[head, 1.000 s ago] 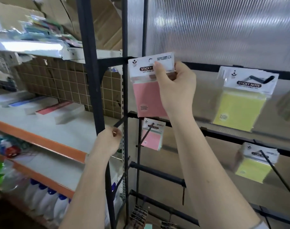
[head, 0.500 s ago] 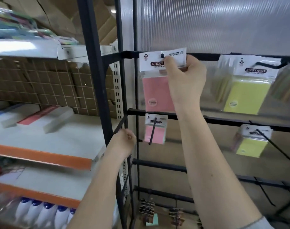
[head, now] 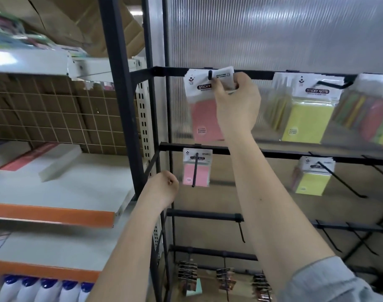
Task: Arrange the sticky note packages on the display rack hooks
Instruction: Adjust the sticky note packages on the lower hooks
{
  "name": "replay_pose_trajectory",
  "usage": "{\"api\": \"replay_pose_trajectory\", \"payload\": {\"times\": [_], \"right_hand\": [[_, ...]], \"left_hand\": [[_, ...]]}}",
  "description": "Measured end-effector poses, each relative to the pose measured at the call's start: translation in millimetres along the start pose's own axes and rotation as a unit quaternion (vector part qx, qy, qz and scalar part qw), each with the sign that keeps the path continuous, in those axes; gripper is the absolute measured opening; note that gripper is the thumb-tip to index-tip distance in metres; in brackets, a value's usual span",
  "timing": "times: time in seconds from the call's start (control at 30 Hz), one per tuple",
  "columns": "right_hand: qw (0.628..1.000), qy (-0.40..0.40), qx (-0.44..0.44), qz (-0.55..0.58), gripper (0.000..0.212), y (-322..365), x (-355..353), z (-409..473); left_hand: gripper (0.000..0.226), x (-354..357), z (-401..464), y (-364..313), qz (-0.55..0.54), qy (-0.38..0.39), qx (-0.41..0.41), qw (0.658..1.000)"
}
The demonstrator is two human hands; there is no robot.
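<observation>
Head view: right hand (head: pixel 236 101) pinches the pink package (head: pixel 204 105) header on the hook (head: pixel 210 74) — released early, it could slip off; left hand (head: pixel 164 188) curled, seemingly empty.

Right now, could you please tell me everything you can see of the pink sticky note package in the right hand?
The pink sticky note package is a clear bag with a white header card printed STICKY in a black band, a pink pad below. It hangs upright at the top rail's left end, the black hook poking through its header hole. More headers seem stacked behind it. The right hand pinches the header's right side, covering part of the pad.
</observation>
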State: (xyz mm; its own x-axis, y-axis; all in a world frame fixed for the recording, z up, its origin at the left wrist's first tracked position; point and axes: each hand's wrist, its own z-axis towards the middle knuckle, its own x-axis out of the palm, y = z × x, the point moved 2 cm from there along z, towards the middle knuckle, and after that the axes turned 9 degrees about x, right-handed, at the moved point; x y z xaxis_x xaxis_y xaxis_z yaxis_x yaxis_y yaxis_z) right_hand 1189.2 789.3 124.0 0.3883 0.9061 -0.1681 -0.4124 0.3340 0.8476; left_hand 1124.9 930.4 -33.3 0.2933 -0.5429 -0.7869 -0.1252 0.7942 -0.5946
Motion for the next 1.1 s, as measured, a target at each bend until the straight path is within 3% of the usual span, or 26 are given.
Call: {"api": "replay_pose_trajectory", "payload": {"times": [0.3,0.43,0.67,0.9,0.97,1.1], "right_hand": [[0.999,-0.008,-0.011,0.036,0.025,-21.2,-11.3,-2.0],[0.998,-0.004,0.015,0.054,0.015,-42.0,-29.1,-9.2],[0.997,0.023,0.07,-0.025,0.011,-99.3,-59.6,-21.7],[0.989,0.06,0.113,-0.079,0.012,-133.8,-73.3,-27.8],[0.987,0.071,0.114,-0.089,0.01,-137.0,-73.7,-28.7],[0.985,0.089,0.114,-0.094,0.008,-141.6,-72.3,-31.8]], "left_hand": [[0.012,2.7,3.8,-6.0,-0.043,-0.007,-0.009,0.999],[0.022,6.7,11.1,-9.6,-0.068,-0.014,-0.011,0.998],[0.038,26.4,41.0,-13.3,-0.073,0.017,-0.044,0.996],[0.03,35.7,76.5,-21.0,-0.103,0.017,-0.09,0.99],[0.019,40.1,81.1,-22.6,-0.119,0.015,-0.095,0.988],[0.023,47.9,79.5,-21.4,-0.154,-0.023,-0.106,0.982]]}}
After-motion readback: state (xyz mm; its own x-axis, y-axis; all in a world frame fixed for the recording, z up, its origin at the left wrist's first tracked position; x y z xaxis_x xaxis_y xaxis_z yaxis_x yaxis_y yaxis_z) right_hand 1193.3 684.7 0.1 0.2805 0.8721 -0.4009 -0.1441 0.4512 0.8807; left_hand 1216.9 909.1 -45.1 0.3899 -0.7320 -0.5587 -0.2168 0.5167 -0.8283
